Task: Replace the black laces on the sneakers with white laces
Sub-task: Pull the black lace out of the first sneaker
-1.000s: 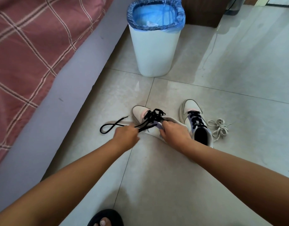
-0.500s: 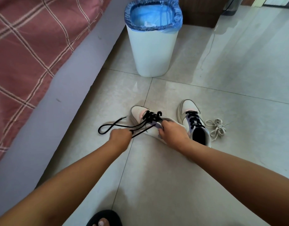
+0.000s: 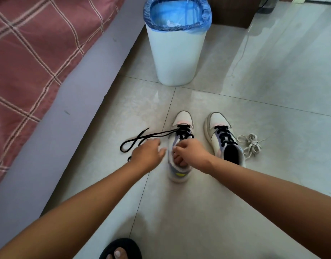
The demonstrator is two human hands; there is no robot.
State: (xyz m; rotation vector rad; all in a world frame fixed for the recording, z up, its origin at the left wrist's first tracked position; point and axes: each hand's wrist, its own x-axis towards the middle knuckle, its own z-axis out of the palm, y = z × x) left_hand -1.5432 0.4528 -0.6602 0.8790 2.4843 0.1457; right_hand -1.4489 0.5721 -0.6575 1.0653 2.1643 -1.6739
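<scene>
Two pale sneakers stand side by side on the tiled floor, toes pointing away from me. The left sneaker (image 3: 181, 118) keeps black lace only in its lower eyelets. The loose black lace (image 3: 140, 137) trails out to the left on the floor. My right hand (image 3: 192, 154) grips this sneaker at its opening, fingers curled inside and thumb on the tongue. My left hand (image 3: 147, 154) lies over the trailing lace, fingers stretched toward the shoe's side. The right sneaker (image 3: 215, 131) is fully laced in black. A bundle of white laces (image 3: 251, 144) lies just right of it.
A white bin (image 3: 176, 53) with a blue liner stands beyond the sneakers. A bed with a red plaid sheet (image 3: 30, 53) and grey side (image 3: 67, 128) runs along the left. My foot in a black slipper (image 3: 121, 249) is at the bottom edge.
The left sneaker has swung from tilted to upright, toe away from me. My left hand stopped pulling the lace leftward and moved back beside the shoe. My right hand shifted into the opening.
</scene>
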